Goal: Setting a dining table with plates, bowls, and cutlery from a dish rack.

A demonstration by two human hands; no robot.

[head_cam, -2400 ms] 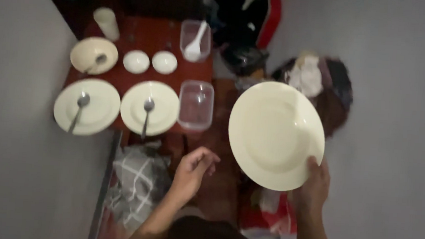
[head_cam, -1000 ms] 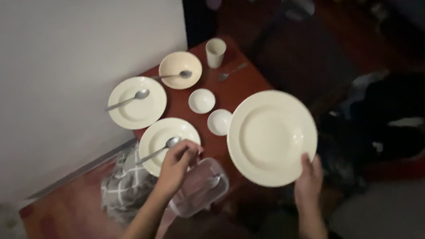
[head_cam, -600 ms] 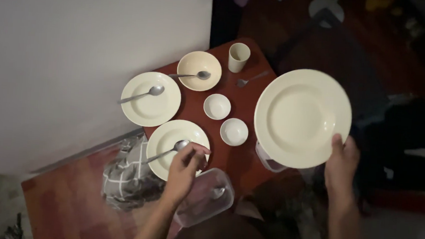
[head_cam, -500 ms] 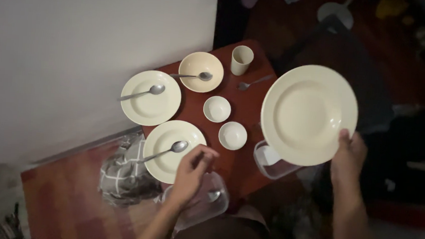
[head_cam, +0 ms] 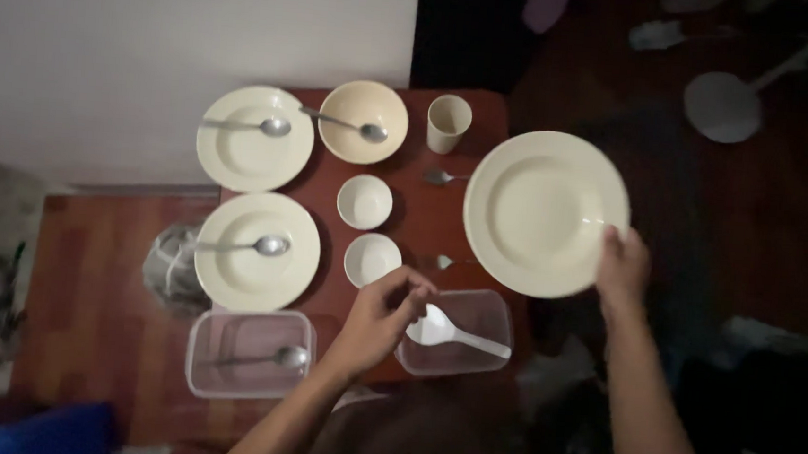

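Holding a large cream plate (head_cam: 545,211) in the air over the worktop's (head_cam: 424,214) right edge, right hand (head_cam: 623,263) fingers still clamped on its rim. Left hand (head_cam: 384,313), loosely curled and empty, now off the clear container (head_cam: 250,352) (spoon inside), hovering beside another holding a white scoop (head_cam: 454,331).

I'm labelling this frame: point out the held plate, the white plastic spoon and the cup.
held plate (head_cam: 543,208): head view, centre of its well.
white plastic spoon (head_cam: 435,328): head view, its bowl.
cup (head_cam: 448,124): head view, its side wall.
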